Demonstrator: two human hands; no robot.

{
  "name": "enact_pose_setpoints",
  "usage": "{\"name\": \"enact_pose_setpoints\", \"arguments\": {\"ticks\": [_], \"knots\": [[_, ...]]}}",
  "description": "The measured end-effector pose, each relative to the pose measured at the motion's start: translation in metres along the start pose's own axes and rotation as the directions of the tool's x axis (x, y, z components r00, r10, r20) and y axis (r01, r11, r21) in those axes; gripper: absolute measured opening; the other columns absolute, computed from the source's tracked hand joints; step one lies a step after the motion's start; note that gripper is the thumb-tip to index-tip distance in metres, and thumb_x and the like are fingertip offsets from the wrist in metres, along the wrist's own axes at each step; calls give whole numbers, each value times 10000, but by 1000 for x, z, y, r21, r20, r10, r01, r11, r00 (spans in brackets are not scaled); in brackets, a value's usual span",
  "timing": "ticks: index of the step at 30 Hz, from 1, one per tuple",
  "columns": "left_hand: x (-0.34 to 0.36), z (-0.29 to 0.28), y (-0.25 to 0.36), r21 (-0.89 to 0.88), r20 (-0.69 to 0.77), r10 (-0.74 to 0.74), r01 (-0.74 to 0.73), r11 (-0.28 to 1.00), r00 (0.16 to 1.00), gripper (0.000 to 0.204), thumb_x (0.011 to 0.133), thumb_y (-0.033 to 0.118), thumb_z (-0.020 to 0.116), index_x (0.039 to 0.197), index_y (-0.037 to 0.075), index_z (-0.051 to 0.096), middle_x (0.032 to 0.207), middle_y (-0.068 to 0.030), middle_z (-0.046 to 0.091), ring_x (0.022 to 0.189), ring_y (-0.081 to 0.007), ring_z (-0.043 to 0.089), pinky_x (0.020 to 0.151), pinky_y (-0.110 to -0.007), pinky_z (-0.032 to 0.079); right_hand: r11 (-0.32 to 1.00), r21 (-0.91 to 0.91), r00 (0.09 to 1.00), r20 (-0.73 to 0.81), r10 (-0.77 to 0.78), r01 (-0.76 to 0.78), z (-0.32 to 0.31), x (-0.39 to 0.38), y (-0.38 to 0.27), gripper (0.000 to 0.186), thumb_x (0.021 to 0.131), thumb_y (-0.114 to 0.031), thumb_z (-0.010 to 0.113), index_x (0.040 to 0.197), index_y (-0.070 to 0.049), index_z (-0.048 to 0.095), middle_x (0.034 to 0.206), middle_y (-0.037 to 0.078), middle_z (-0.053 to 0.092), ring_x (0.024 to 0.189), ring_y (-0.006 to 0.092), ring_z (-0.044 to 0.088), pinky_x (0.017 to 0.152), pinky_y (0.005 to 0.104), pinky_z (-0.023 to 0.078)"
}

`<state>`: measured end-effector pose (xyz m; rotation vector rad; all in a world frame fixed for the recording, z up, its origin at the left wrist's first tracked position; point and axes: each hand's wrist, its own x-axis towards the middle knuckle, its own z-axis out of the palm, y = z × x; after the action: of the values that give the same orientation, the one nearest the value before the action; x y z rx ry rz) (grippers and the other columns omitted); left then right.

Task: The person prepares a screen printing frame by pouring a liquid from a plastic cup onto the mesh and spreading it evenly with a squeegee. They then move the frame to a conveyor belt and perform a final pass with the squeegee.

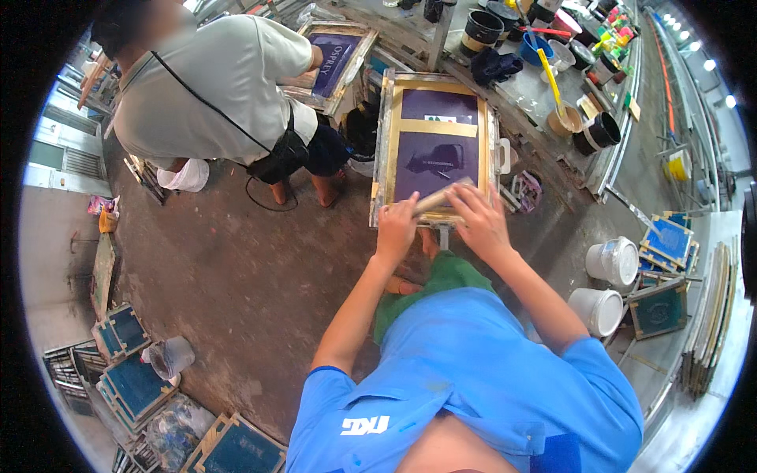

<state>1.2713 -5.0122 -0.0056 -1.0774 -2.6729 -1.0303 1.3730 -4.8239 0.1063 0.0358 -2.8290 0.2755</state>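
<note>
My left hand (397, 225) grips the left end of a pale squeegee-like bar (432, 199) at the lower end of a framed printing screen (434, 101). My right hand (478, 217) has its fingers wrapped over the bar's right part. The screen has a dark purple mesh with tan tape across it and round its inside edge, and a small multicoloured patch shows in the upper section. A white handle (503, 155) sits at its right side.
A co-worker (213, 94) in a pale shirt works at another screen (337, 59) on the left. Paint pots (481, 31) crowd a bench at back right. White buckets (611, 260) and leaning screens (664, 236) stand at right; more screens (134, 382) lie at lower left.
</note>
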Motion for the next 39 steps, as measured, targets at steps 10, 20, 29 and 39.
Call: {"name": "enact_pose_setpoints", "arguments": {"ticks": [10,20,29,39], "knots": [[53,82,-173,-841,228,-655,484,241,721,253,941,146,598,1142,-5,618,1052,-66,670,963,-170,609,871,-327,460,555,138,561,381,735,-821,6,-297,24,437,808,-191,718,1215,-56,633,1237,198,604,1203,355,538,1038,411,420],[62,113,-190,-812,232,-770,554,183,595,457,979,269,586,1288,-65,538,1241,-157,612,1091,-228,596,926,-343,451,336,-64,248,548,799,-940,2,-397,41,424,788,-258,719,1153,-46,677,1165,224,653,1126,373,597,975,416,466],[38,22,-112,-925,252,-847,373,-69,468,692,999,619,305,1204,71,674,1186,16,640,984,-136,476,958,-346,312,485,-6,420,490,764,-875,0,-330,88,395,806,-220,719,1172,-82,668,1191,182,624,1122,343,588,975,421,464],[65,44,14,-893,276,-579,427,140,767,391,1011,359,523,1269,75,602,1091,-8,633,891,-108,561,783,-265,434,596,132,556,558,616,-792,-13,-251,137,384,836,-222,696,1191,-83,651,1189,165,616,1160,326,567,1004,397,447]]}}
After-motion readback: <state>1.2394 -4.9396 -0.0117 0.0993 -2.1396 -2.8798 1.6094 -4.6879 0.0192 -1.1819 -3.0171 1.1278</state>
